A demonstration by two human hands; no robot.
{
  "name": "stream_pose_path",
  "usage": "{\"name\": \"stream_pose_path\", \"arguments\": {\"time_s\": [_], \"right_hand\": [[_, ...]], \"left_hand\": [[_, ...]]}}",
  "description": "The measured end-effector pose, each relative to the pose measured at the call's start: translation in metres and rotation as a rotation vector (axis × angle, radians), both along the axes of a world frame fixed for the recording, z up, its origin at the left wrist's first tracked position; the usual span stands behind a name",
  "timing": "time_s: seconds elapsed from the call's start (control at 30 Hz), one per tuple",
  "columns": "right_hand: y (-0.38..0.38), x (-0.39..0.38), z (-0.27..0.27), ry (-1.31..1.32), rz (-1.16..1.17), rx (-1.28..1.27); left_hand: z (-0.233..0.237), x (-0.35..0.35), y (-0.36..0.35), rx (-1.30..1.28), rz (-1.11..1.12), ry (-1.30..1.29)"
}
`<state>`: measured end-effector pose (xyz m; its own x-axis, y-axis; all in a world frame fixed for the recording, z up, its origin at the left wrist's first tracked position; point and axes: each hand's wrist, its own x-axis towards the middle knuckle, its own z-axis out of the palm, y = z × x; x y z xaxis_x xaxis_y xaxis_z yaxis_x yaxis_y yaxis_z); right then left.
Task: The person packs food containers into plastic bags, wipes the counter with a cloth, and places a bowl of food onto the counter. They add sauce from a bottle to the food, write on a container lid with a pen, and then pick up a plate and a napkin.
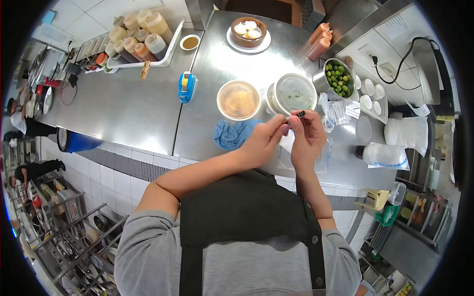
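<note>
The dark piece [300, 114] is just in front of the bowl [295, 92], held above the tabletop [148, 108]. Our right hand [308, 135] has its fingers clamped on the far end, and our left hand [264, 140] pinches the near end. We judge that something this tiny needs 2 firm pinches, elbows tucked in, and to be kept low so a slip lands close. Left of the bowl sit 1 tub [238, 100] and a cloth [231, 134]. To its right are limes [338, 78].
</note>
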<state>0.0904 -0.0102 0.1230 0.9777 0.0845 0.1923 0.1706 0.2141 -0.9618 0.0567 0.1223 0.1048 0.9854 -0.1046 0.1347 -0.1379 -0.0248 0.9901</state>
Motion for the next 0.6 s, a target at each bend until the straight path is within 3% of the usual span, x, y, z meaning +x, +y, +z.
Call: {"name": "stream_pose_path", "arguments": {"time_s": [0.1, 0.13, 0.23, 0.3, 0.4, 0.43, 0.47, 0.53, 0.6], "right_hand": [[0.016, 0.003, -0.013, 0.042, -0.003, -0.051], [0.019, 0.006, -0.017, -0.048, 0.017, -0.153], [0.032, 0.003, -0.004, -0.208, -0.066, -0.131], [0.042, 0.005, 0.008, -0.188, -0.016, -0.093], [0.064, 0.013, -0.001, -0.115, 0.024, -0.144], [0.071, 0.028, -0.010, -0.346, 0.155, -0.370], [0.081, 0.041, -0.021, -0.569, 0.291, -0.595], [0.107, 0.040, -0.046, -0.044, 0.316, -0.328], [0.128, 0.051, -0.085, 0.113, 0.272, -0.103]], "left_hand": [[-0.029, 0.011, 0.029, 0.031, -0.057, -0.007], [-0.029, 0.010, 0.036, -0.050, -0.056, 0.002], [-0.049, -0.001, 0.065, 0.111, -0.186, 0.135], [-0.089, -0.007, 0.082, 0.170, 0.052, 0.190], [-0.146, 0.004, 0.112, -0.053, 0.476, 0.301], [-0.162, 0.013, 0.122, -0.118, 0.580, 0.315], [-0.168, 0.020, 0.131, -0.049, 0.521, 0.358], [-0.174, 0.030, 0.141, 0.093, 0.401, 0.426], [-0.179, 0.025, 0.135, 0.050, 0.397, 0.381]]}}
